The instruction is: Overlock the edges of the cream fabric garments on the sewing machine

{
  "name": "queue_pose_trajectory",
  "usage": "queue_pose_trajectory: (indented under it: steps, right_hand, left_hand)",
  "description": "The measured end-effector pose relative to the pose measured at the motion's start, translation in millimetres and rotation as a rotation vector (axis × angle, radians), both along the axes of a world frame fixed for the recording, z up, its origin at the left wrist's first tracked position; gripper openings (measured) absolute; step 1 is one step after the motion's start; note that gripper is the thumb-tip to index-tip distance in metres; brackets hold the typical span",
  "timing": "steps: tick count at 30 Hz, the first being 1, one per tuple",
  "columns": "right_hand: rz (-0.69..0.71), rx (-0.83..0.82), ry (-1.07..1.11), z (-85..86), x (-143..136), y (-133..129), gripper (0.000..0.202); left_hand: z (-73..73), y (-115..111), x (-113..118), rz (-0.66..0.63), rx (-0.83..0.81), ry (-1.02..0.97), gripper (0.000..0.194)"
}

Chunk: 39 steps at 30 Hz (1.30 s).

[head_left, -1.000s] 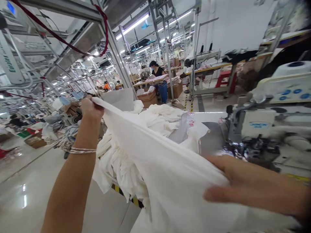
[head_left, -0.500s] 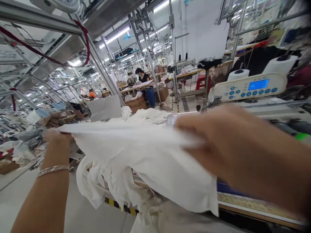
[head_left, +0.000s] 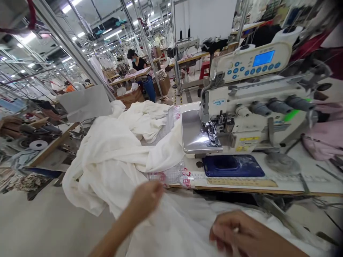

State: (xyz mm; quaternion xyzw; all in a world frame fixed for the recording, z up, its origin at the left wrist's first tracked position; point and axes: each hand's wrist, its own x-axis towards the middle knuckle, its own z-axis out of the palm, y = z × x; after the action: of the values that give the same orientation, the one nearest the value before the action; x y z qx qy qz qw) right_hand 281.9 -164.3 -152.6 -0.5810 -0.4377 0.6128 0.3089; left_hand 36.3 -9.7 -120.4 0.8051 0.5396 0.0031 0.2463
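Note:
Cream-white fabric (head_left: 112,142) lies in a loose heap over the left of the sewing table and hangs off its front edge. More thin white fabric (head_left: 171,228) spreads below the edge, close to me. My left hand (head_left: 147,198), slightly blurred, is closed at this lower fabric, just in front of the table edge. Lower right, my right hand (head_left: 235,228) has its fingers curled in a pinch, with a bit of white between them. A white overlock sewing machine (head_left: 241,117) stands to the right, one fabric end lying against its metal plate (head_left: 194,130).
A blue tray (head_left: 233,166) and a ruler (head_left: 241,182) lie along the table's front edge. Pink fabric (head_left: 325,139) is at the far right. A grey panel (head_left: 85,103) stands behind the heap. Farther back, a person (head_left: 138,62) sits at another table.
Both hands have come down and closer together from holding a white fabric piece stretched in the air. The view has turned down and right, so the sewing machine shows fully.

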Motion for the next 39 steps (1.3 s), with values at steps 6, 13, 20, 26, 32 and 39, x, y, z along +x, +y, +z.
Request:
queue_pose_trajectory:
  steps: [6,13,20,26,32,39]
  right_hand:
    - [-0.037,0.121,-0.454,-70.0,25,43,0.046]
    - [0.005,0.231,-0.407,-77.8,-22,40,0.024]
    - [-0.16,0.591,-0.144,47.9,30,45,0.018]
    - [-0.351,0.725,-0.202,117.8,71,83,0.032]
    - [-0.066,0.764,-0.583,142.1,90,91,0.027]
    - [-0.144,0.867,-0.403,154.7,105,66,0.034]
  left_hand:
    - [-51.0,-44,66,-0.576,-0.141,-0.07,0.019]
    - [-34.4,-58,42,-0.615,-0.132,-0.277,0.011]
    - [32.0,10,60,-0.416,-0.159,-0.355,0.037]
    - [124.8,58,73,-0.358,0.108,-0.426,0.031]
    - [166.4,58,77,-0.331,0.264,-0.521,0.023]
    - [173.9,46,57,-0.286,0.328,-0.544,0.026]
